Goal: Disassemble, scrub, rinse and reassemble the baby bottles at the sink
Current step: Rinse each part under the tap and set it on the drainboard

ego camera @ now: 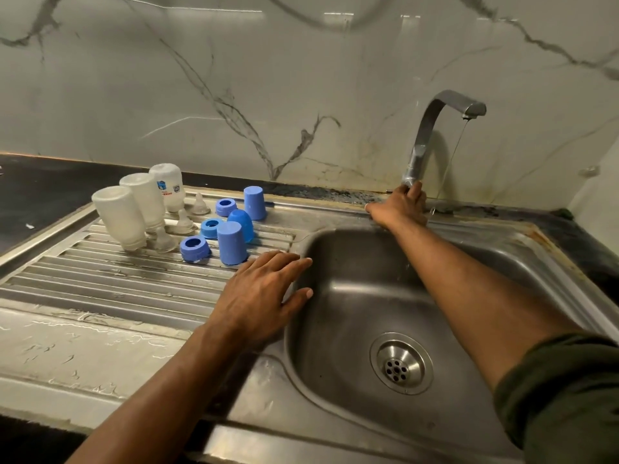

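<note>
Nearest, the person's left hand (pixel 259 298) lies flat with fingers straight and spread on the drainboard (pixel 110 286) at the left rim of the sink basin (pixel 351 296), holding nothing. Just beyond its fingertips stand the blue parts: three caps (pixel 231 243) set mouth down and three collar rings (pixel 195 248) lying flat with their holes up; these look like stiff, light plastic, probably wet and a little slick, best pinched round their sides. Left of them three clear bottles (pixel 121 218) rest upside down in a row, mouths on the ribs and bases up; their long axes tilt, with the bases leaning toward the far left. They are likely light and rigid and could tip easily, so a grasp round the middle of the body seems safest. Three soft, clear teats (pixel 165 241) sit tip up among them, floppy and best lifted by the base flange. Farther off on the right, the right hand (pixel 402 205) curls its fingers round the foot of the tap (pixel 432 128), from whose spout a thin stream of water falls.
</note>
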